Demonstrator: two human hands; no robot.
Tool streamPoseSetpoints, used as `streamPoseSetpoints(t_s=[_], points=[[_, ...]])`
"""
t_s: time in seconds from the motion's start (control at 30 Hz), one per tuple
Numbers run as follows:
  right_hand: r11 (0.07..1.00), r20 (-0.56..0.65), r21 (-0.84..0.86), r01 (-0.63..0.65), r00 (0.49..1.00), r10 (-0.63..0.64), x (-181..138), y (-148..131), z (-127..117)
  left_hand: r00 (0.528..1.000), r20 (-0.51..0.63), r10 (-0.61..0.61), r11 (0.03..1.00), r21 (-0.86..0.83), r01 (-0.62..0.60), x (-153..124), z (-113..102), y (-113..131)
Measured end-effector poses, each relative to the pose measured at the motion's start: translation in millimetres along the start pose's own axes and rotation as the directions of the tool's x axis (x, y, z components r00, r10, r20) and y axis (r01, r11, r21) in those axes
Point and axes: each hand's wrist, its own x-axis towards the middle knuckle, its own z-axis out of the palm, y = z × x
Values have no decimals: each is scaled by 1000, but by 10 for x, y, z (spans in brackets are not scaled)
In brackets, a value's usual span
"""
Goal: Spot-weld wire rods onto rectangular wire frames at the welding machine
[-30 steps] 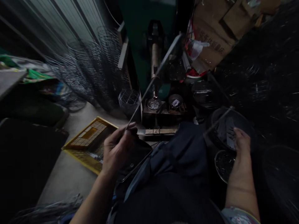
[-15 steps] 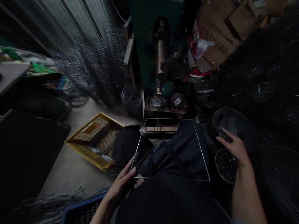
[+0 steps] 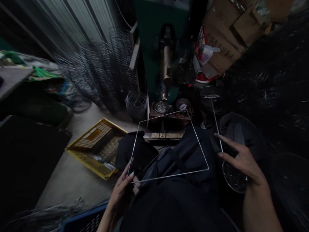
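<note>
My left hand [image 3: 123,185] is closed on the near left corner of a thin rectangular wire frame [image 3: 169,176]. The frame hangs tilted over my dark-clothed lap, its far right corner higher up the view. Between the thumb and index finger of my right hand [image 3: 245,162] is a straight thin metal rod [image 3: 215,120], pointing up and away from me. That hand is right of the frame and apart from it. Beneath it are a black basin [image 3: 257,129] and a round bowl of small dark shiny pieces [image 3: 227,178], partly covered by the hand.
Ahead stands a green machine [image 3: 151,54] with a metal arm [image 3: 166,64]. Below it is a dish of small metal bits [image 3: 161,107]. On the left are a yellow crate [image 3: 84,166], a blue crate [image 3: 72,222] and stacked wire grids [image 3: 96,64]. Cardboard [image 3: 219,45] leans at back right.
My right hand has lifted from the black basin with a thin rod in its fingers. The wire frame has tilted, its far right corner rising and shifting left. My left hand keeps its grip.
</note>
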Motion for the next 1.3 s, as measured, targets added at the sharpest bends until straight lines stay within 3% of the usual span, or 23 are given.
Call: streamPoseSetpoints(t_s=[0.23, 0.47, 0.73, 0.8, 0.9, 1.03, 1.17, 1.3], points=[[972, 248, -83, 221, 949, -195, 39, -313, 344, 998, 19, 68, 997, 28, -69, 33, 176, 111], [924, 360, -120, 362, 884, -299, 145, -380, 762, 995, 45, 90, 995, 25, -91, 109, 187, 109], [947, 414, 59, 316, 855, -311, 315, -553, 1201, 990, 117, 82, 996, 12, -84, 177, 241, -11], [954, 385, 90, 284, 874, -297, 325, -576, 1262, 989, 123, 77, 997, 8, -79, 203, 251, -45], [971, 312, 43, 235, 920, -236, 311, -553, 1268, 988, 121, 99, 995, -9, -99, 241, 235, -80], [968, 360, 142, 208, 900, -246, 296, -517, 1212, 986, 140, 94, 995, -46, -88, 260, 220, -88], [966, 258, 188, 179, 940, -225, 306, -536, 1195, 988, 118, 97, 993, -72, -89, 221, 264, -69], [933, 352, 343, 108, 906, -234, 297, -558, 1188, 985, 134, 111, 991, -92, -99, 194, 297, -78]])
